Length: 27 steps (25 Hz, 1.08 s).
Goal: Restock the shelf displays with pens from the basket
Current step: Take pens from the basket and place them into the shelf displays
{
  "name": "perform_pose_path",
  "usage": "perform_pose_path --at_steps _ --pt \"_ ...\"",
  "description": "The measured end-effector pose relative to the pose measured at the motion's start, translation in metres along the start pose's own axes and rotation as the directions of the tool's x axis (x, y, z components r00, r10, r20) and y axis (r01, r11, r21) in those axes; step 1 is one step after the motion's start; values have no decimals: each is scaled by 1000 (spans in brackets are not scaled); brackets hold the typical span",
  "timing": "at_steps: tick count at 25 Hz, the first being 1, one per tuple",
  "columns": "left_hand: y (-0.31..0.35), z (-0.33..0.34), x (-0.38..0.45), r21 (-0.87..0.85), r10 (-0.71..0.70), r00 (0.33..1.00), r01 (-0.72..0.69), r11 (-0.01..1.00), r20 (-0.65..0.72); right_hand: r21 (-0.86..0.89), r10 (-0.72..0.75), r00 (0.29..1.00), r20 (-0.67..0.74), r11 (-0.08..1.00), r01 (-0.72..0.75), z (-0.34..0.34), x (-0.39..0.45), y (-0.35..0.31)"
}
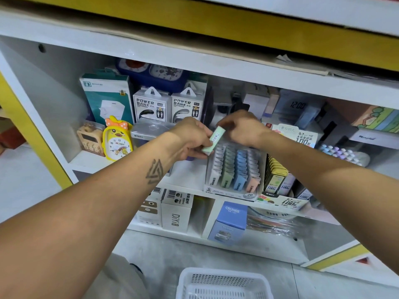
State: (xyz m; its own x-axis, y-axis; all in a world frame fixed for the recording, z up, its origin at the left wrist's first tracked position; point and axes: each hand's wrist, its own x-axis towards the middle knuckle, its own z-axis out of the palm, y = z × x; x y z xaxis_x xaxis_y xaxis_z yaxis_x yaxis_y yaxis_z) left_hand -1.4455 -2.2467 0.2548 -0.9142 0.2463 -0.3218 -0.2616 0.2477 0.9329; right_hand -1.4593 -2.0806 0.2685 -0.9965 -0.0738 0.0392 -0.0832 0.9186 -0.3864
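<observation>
Both hands were raised to the middle shelf, meeting just above the far end of a display tray [232, 192]. Left hand [191, 137] had its fingers curled round the lower end of a pale green box [213, 140], which was tilted with its barcode label facing the camera. Right hand [241, 127] was curled over the box's upper end, its fingertips hidden behind the knuckles, so whether it actually gripped the box could not be told.

Below the hands, the display tray sat on the white shelf [185, 176], packed with rows of small white, green, blue and pink boxes standing upright. Just to its right stood a second display [278, 180] of yellow and black packs. Further left on the same shelf stood a yellow duck-shaped clock [117, 140], and behind it two power bank boxes [168, 104] side by side.

Near the bottom edge, on the grey floor, a white plastic basket [224, 283] sat well apart from the shelf; nothing could be made out inside the part of it that showed.
</observation>
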Motion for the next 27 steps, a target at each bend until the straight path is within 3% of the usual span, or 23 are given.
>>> perform_pose_path --at_steps 1,3,5,7,10,12,15,17,18,20,22,24,27 --pt "1 1 0 -39 11 1000 -11 999 -6 230 87 996 -12 970 -83 -5 -3 1" --pt "3 2 1 -123 33 999 -34 992 -17 616 250 962 113 742 -265 -11 -13 1" --pt "5 5 1 -172 77 997 -76 982 -5 723 285 898 335 533 -439 -12 -22 3" --pt "7 8 -1 -237 138 990 -127 963 29 736 228 843 487 413 -537 -11 -25 6" --pt "8 11 -3 -314 256 965 -228 922 51 800 186 845 501 273 -534 -12 -24 10" --pt "7 12 0 -248 317 947 -295 923 57 827 250 882 400 315 -465 -18 -22 13" --pt "1 11 7 231 370 929 -359 904 -2 717 285 958 -27 674 -180 -31 -17 19" --pt "-5 11 8 577 437 897 -394 715 70 403 122 964 -236 915 -18 -39 -13 20" --pt "-8 12 7 671 453 880 -423 609 143 221 27 966 -257 975 31 -41 -10 19" --pt "-12 16 5 749 444 858 -469 469 259 -93 -120 967 -224 991 101 -39 -6 19" --pt "-15 18 6 803 403 854 -477 357 328 -285 -193 967 -166 948 140 -32 -4 22" --pt "-17 18 10 845 340 868 -459 273 362 -362 -190 976 -103 921 141 -21 -5 23" --pt "-21 17 14 853 272 886 -445 272 376 -392 -171 985 -37 909 143 -8 -7 24"
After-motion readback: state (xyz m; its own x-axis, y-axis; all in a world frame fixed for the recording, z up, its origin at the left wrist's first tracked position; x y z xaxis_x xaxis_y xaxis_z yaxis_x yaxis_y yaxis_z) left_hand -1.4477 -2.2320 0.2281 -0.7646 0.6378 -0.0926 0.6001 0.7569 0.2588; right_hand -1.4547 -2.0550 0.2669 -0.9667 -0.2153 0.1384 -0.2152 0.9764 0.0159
